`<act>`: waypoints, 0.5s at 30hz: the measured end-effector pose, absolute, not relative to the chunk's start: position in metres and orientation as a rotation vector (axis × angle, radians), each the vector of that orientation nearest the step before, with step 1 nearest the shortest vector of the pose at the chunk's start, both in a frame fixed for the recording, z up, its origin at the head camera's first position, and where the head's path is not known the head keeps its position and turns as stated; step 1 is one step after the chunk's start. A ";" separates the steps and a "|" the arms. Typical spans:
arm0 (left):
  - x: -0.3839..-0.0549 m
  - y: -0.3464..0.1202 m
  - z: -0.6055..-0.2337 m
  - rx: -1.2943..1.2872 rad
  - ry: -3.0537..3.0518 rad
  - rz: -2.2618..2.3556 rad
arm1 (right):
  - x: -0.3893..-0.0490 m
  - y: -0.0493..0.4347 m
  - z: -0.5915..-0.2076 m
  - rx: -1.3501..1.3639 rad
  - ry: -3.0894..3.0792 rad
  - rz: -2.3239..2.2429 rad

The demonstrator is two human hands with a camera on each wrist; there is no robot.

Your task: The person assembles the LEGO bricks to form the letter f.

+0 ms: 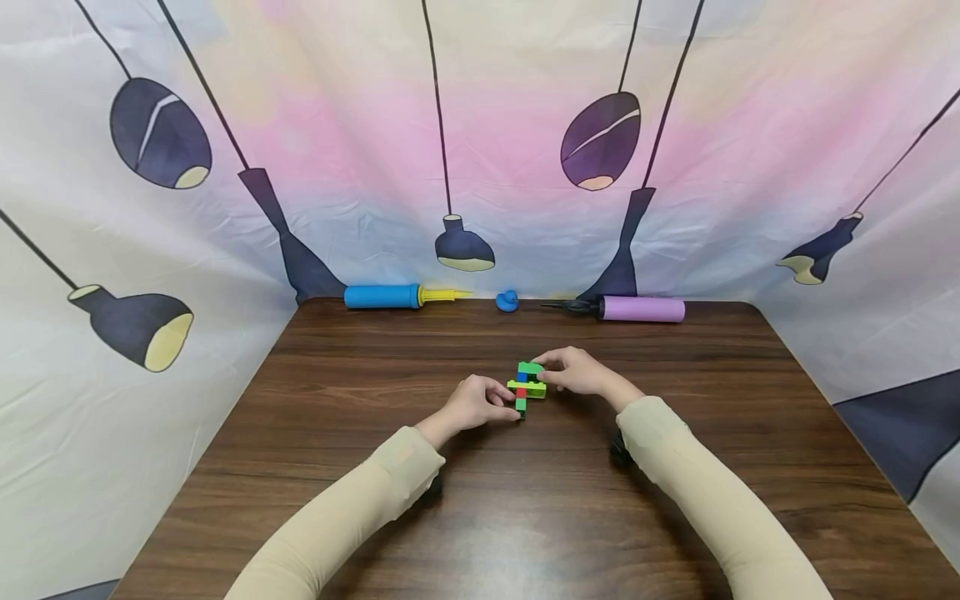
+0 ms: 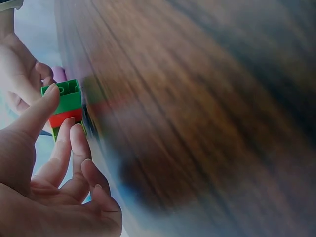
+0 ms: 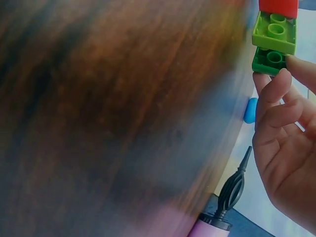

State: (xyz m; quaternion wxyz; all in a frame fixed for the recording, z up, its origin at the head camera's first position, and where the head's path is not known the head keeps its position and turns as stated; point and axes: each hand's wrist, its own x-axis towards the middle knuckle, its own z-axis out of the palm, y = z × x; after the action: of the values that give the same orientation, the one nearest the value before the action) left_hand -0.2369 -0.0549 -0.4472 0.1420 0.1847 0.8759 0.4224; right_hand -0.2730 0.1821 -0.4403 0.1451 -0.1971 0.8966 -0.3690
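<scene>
Several toy building bricks are joined into one piece between the hands, above the table's middle. In the head view it runs from a green brick (image 1: 529, 367) at the far end through a blue brick (image 1: 521, 377), a wide lime brick (image 1: 536, 390) and a red brick (image 1: 521, 393) to a near green brick (image 1: 521, 405). My left hand (image 1: 472, 403) pinches the near end, its thumb on the near green brick and fingertips by the red brick (image 2: 63, 118). At the far end, my right hand (image 1: 576, 371) pinches the other green brick (image 3: 266, 63) between thumb and fingers.
Along the back edge of the wooden table (image 1: 360, 533) lie a blue hand pump (image 1: 382, 297) with a yellow nozzle, a blue rubber duck (image 1: 507, 302) and a purple hand pump (image 1: 642, 309) with a black nozzle. Behind them hangs a printed cloth (image 1: 510, 125).
</scene>
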 end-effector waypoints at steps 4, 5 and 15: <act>-0.238 -0.055 -0.447 0.525 2.527 1.191 | -0.272 0.180 -0.439 -0.568 2.591 -1.043; -0.238 -0.055 -0.447 0.532 2.530 1.185 | -0.271 0.180 -0.439 -0.571 2.594 -1.038; -0.237 -0.057 -0.446 0.542 2.516 1.193 | -0.274 0.184 -0.444 -0.546 2.532 -1.077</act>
State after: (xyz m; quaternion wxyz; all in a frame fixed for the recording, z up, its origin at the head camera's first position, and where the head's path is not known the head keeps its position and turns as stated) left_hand -0.2375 -0.0569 -0.4459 0.1517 0.1888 0.8767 0.4156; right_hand -0.2737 0.1845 -0.4437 0.1671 -0.1920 0.8899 -0.3786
